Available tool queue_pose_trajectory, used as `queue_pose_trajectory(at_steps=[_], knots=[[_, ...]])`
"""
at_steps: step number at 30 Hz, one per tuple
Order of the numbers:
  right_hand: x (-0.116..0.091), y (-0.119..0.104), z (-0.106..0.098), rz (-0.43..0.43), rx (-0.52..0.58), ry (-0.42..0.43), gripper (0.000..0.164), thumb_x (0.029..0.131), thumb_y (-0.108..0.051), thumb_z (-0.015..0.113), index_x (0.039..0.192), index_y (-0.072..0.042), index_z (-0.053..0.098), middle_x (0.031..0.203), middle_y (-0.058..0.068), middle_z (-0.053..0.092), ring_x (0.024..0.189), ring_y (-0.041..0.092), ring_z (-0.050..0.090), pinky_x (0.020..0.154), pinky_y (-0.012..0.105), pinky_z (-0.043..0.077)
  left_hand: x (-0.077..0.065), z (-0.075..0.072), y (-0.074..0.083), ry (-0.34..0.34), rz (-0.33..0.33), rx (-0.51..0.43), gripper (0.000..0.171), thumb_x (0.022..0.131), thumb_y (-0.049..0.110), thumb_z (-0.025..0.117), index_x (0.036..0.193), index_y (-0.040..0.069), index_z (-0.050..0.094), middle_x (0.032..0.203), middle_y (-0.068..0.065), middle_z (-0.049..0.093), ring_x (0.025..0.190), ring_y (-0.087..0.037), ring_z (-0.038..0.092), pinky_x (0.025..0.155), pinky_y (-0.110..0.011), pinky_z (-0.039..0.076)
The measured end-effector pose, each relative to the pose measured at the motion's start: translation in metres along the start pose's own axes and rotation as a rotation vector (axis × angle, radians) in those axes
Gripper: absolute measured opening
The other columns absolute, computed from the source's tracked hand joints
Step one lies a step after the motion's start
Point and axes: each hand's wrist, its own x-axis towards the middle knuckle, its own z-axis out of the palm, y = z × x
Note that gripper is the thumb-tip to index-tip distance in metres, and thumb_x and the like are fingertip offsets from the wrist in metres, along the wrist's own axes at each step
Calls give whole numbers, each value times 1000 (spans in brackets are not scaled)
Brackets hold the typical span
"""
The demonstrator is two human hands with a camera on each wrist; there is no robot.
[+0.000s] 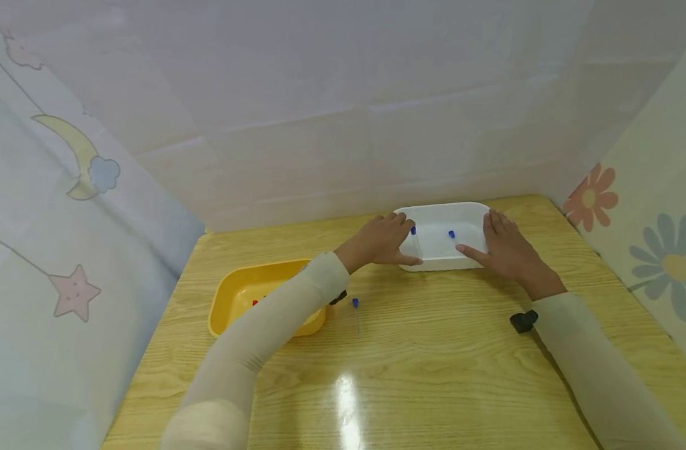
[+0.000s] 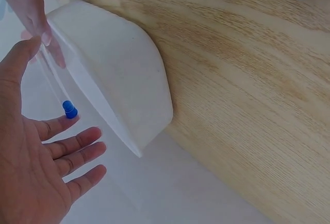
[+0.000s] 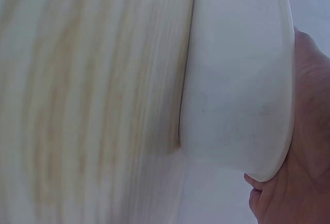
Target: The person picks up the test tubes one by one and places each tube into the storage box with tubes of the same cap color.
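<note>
My left hand [image 1: 385, 240] is over the left end of a white tray [image 1: 441, 264]. It holds a clear test tube [image 2: 54, 77] with a blue cap [image 2: 70, 109] lengthwise, thumb at one end and index fingertip at the capped end; the other fingers spread apart. At the tray's right end, my right hand [image 1: 508, 250] grips the rim, its thumb over the inside and its fingertips around the outer end. Inside the tray, near that thumb, lies another blue-capped tube [image 1: 452, 234]. A third blue-capped tube [image 1: 357, 315] lies on the table in front.
A yellow tray [image 1: 225, 300] stands at the left, partly hidden under my left forearm. Small red-capped items [image 1: 255, 302] show inside it. The wooden table [image 1: 433, 362] meets a pale wall covering [image 1: 320, 156] behind the white tray.
</note>
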Motion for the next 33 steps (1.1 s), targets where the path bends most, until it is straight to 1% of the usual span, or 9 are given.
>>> queue_pose_trajectory(at_steps=[3, 8, 12, 16, 23, 26, 33], knots=[[0, -1, 0, 0, 3, -4, 111, 99, -66, 47, 153, 19, 0, 162, 34, -11, 151, 52, 0, 121, 62, 2, 1, -1, 0, 6, -15, -11, 89, 90, 80, 46, 144, 8, 50, 121, -5, 58, 105, -19, 56, 86, -34, 53], [0, -1, 0, 1, -1, -7, 111, 99, -67, 46, 153, 18, 0, 162, 34, -10, 151, 51, -2, 121, 61, 2, 4, 0, 0, 7, -36, -27, 90, 90, 79, 49, 144, 7, 49, 124, -6, 58, 107, -20, 58, 90, -36, 53], [0, -2, -1, 2, -1, -4, 111, 99, -66, 47, 153, 19, 1, 162, 36, -7, 151, 51, -1, 121, 62, 3, 6, 0, -1, -4, -33, -36, 90, 90, 78, 50, 144, 7, 50, 125, -6, 59, 109, -21, 59, 92, -37, 53], [0, -3, -1, 6, 6, -1, 111, 98, -66, 48, 153, 19, 2, 162, 36, -4, 151, 51, 0, 120, 63, 3, 8, 0, 0, -19, -28, -34, 91, 89, 80, 48, 144, 7, 50, 125, -5, 59, 111, -21, 58, 94, -38, 53], [0, -2, 1, 2, 6, 4, 111, 98, -66, 48, 153, 18, 1, 162, 33, -10, 151, 52, 0, 120, 64, 3, 10, -3, 2, -31, -27, -58, 88, 90, 77, 50, 144, 8, 50, 128, -5, 59, 115, -21, 58, 97, -40, 51], [1, -3, 1, 0, 5, 6, 111, 98, -66, 48, 153, 18, 2, 162, 34, -8, 151, 52, 1, 120, 64, 4, 11, -3, 3, -41, -25, -60, 86, 91, 76, 52, 143, 7, 51, 127, -5, 59, 113, -20, 58, 96, -38, 52], [2, -3, 2, 3, -5, 1, 111, 98, -67, 47, 153, 19, 3, 162, 36, -6, 151, 52, 1, 120, 64, 4, 16, 3, 4, -64, -30, -45, 86, 90, 77, 51, 142, 8, 51, 126, -4, 59, 113, -20, 57, 96, -37, 51]])
